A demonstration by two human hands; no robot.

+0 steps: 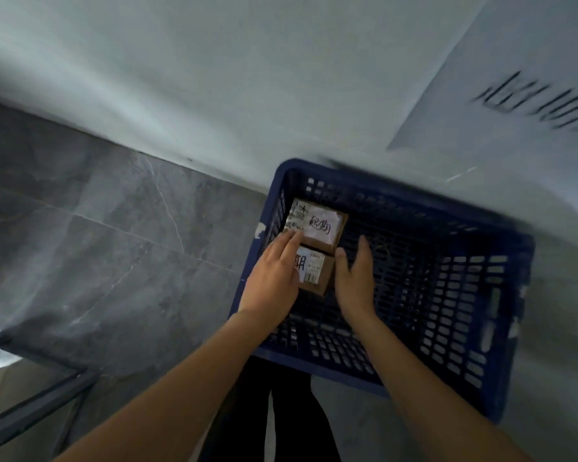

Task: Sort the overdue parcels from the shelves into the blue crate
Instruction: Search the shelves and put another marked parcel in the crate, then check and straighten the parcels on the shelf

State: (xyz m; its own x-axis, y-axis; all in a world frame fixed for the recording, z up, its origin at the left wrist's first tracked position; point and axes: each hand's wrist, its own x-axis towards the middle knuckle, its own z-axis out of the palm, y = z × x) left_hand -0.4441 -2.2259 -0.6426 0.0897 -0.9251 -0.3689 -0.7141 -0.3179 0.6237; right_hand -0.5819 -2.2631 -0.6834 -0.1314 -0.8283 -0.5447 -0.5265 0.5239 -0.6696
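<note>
Hands: both down inside the blue crate [414,208], flanking one small parcel. Left hand [271,278]: fingers straight, lying flat over the near parcel's [314,271] left side w/ tips reaching onto the far parcel [317,225]; pressing or steadying, not gripping. Right hand [354,278]: fingers straight, palm turned in just beside the near parcel's right side; contact can't be told, nothing clasped. Probable reason: squaring the parcel against its neighbour so the pair packs tight & leaves room for more. Parcels: 2 brown cardboard boxes, each w/ white shipping label; far one also bears a handwritten slip, likely the overdue mark. Both lie flat on the crate bottom, touching end to end, along the crate's left wall toward its far-left corner. Crate: dark blue plastic, perforated walls & bottom; rest of bottom bare, so task appears early-stage. Crate stands on the floor [114,245] (grey marble-look tiles) w/ its far edge near the white wall [214,78]. Other: dark metal frame [30,405] at lower left, poss. a shelf leg; sheet w/ blurred writing [531,95] on wall at upper right, illegible. Person's dark trousers visible below the crate's near edge.
</note>
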